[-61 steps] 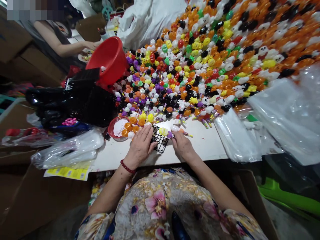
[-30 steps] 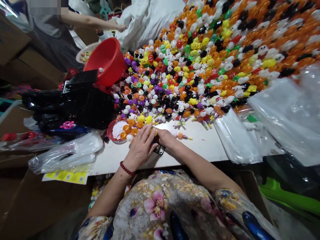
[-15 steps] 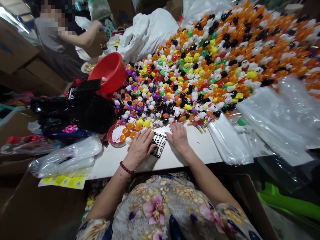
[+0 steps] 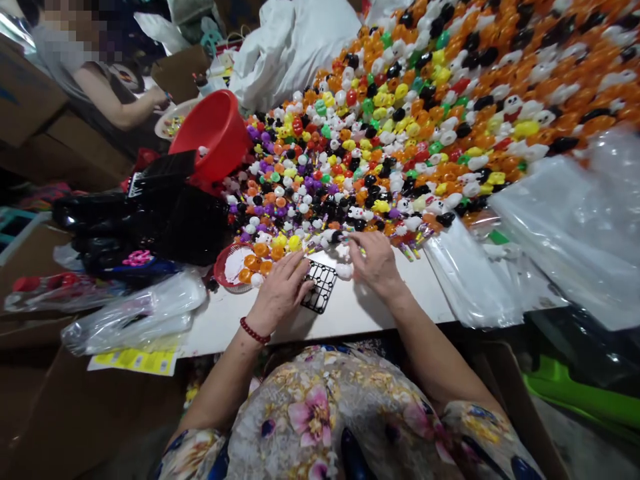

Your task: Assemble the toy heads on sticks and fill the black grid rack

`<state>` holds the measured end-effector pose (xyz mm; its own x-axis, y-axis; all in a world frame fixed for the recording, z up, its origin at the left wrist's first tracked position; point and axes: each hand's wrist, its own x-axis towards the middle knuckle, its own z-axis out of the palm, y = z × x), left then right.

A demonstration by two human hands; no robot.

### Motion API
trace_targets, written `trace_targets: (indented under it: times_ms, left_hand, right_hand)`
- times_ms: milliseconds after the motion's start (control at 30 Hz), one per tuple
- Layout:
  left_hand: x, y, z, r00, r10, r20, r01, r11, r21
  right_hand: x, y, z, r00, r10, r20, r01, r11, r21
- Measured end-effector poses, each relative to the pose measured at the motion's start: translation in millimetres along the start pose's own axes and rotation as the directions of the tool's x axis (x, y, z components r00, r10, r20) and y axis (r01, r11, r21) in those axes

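Observation:
My left hand [image 4: 280, 293] grips the left side of a black plastic grid [image 4: 323, 285] on the white table, its thumb over the bars. My right hand [image 4: 377, 265] is at the near edge of a pile of small plastic figures [image 4: 345, 180]. Its thumb and forefinger are bent together by a small black piece [image 4: 339, 237]; what lies between the fingertips is too small to name. White pieces [image 4: 344, 270] lie between the grid and my right hand. Left of my left hand is a red mesh basket [image 4: 220, 270] with orange and white pieces beside it.
A red basin [image 4: 213, 137] leans at the pile's left. Black plastic bags [image 4: 150, 220] and clear bags [image 4: 150, 307] lie on the left, more clear bags [image 4: 465, 273] on the right. A co-worker [image 4: 95, 87] reaches toward a white bowl [image 4: 175, 120] behind.
My right hand has moved right, away from the grid, and its fingers have bent in at the pile's edge. My left hand stays on the grid. The co-worker's arm has lowered.

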<state>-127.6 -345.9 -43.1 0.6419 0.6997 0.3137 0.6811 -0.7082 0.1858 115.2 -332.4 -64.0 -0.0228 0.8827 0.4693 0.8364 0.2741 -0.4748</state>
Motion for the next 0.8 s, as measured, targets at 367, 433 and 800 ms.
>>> trace_targets:
  times_ms: [367,433,800]
  left_hand:
    - [-1,-3,-1,0.999,0.037,0.014,-0.037,0.999,-0.011]
    - [-1,-1,-3,0.999,0.028,0.024,-0.028,1.000,-0.008]
    - [5,-1,-4,0.999,0.008,0.046,-0.005,0.998,-0.061]
  right_hand:
    - [38,-39,16,0.903,-0.229,0.364,0.180,0.970,0.164]
    - [42,-43,20,0.872,-0.254,0.418,0.190,0.964,0.187]
    - [30,-45,54,0.895,-0.244,0.373,0.049,0.885,0.462]
